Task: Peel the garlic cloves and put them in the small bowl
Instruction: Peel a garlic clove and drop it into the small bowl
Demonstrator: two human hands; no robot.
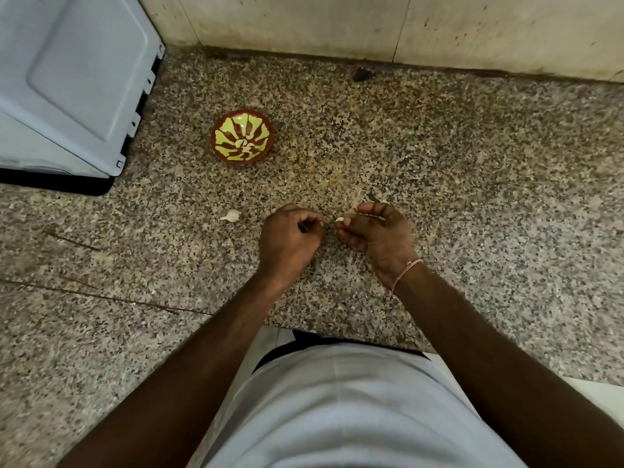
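A small red bowl point(242, 137) with a yellow-green petal pattern stands on the speckled granite counter point(439, 157), with a few pale cloves in its middle. Nearer me, both hands meet over the counter. My right hand point(378, 236) pinches a pale garlic clove point(339, 219) at its fingertips. My left hand point(290, 236) is curled and its fingertips pinch at the same clove's skin. One loose garlic clove point(231, 215) with its skin on lies on the counter left of my left hand.
A white appliance point(74, 79) fills the back left corner. A tiled wall point(371, 25) runs along the back of the counter. A dark scrap point(360, 74) lies near the wall. The counter's front edge is close to my body.
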